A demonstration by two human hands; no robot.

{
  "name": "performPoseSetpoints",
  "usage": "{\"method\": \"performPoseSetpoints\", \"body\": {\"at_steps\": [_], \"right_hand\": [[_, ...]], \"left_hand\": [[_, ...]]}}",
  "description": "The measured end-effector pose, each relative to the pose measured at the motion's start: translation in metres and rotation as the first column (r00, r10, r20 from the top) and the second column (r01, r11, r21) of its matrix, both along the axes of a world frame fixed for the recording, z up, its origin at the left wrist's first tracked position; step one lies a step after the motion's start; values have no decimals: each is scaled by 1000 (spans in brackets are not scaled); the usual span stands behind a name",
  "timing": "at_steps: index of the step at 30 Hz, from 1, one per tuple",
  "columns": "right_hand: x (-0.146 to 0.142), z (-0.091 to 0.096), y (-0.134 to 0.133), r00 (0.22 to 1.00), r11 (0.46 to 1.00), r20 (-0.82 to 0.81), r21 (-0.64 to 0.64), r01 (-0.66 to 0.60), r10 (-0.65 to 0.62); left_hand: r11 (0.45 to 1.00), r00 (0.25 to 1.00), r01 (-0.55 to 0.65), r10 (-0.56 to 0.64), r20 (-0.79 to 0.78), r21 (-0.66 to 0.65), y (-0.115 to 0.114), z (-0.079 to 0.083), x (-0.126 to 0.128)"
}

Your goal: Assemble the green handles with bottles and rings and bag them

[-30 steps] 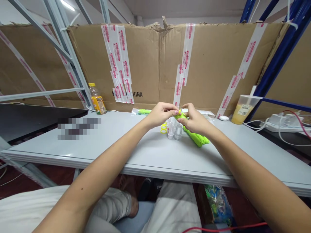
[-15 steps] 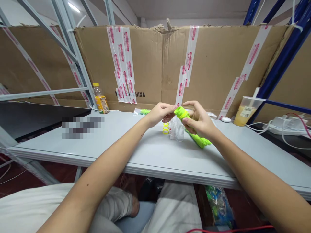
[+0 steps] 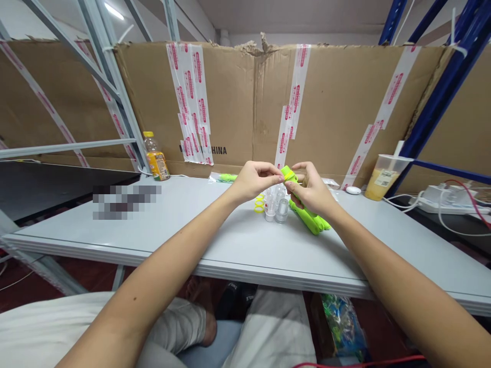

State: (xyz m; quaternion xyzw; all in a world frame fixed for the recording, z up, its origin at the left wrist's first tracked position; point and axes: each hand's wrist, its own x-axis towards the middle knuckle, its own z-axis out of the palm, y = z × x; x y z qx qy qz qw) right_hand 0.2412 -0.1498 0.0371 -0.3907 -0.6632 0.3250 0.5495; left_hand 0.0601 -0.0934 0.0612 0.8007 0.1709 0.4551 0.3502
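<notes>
A bright green plastic tube [image 3: 289, 173] with a ridged, threaded end is held up between my hands above the table. My right hand [image 3: 312, 193] is wrapped round its body from the right. My left hand [image 3: 256, 181] pinches at the tube's ridged end with thumb and fingertips pressed together. A yellowish band shows near that end, partly covered by fingers. Below the hands stand several clear plastic cups [image 3: 282, 211], with yellow rings [image 3: 259, 204] to their left. Several more green plastic pieces [image 3: 311, 221] lie on the table under my right hand.
On the grey-white table [image 3: 230, 240], a juice bottle [image 3: 157, 163] stands at back left and a drink cup [image 3: 383, 179] at back right. Beside the cup are a white oval object [image 3: 353, 190] and a power strip [image 3: 441, 201] with cables. Cardboard [image 3: 238, 107] walls the back.
My left fingers have come forward onto the tube's ridged end, closing round it. The tube has tilted, so its open mouth no longer faces me. The camera view has shifted slightly.
</notes>
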Motion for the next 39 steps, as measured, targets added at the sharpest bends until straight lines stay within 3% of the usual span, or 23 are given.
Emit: {"method": "performPoseSetpoints", "body": {"at_steps": [5,8,13,28,31,35,39], "right_hand": [[3,1,-2,987,993,146,102,57,-72],[5,0,-3,965,982,250,184,38,-84],[7,-3,-3,921,960,359,277,50,-151],[8,-1,-8,830,909,490,415,47,-266],[9,-1,-8,881,933,427,356,46,-206],[8,3,-10,982,982,188,186,-41,5],[8,7,-11,983,981,71,75,-177,172]], "left_hand": [[990,988,-109,98,119,94,4,-1,3],[996,991,-32,21,130,81,8,-1,2],[983,983,174,-177,-53,-51,9,0,-1],[983,980,169,-176,-96,-74,6,-2,1],[972,972,210,-219,-87,-105,6,-2,-1],[931,942,332,-335,4,-154,6,0,-2],[925,934,358,-356,35,-128,3,0,-1]]}}
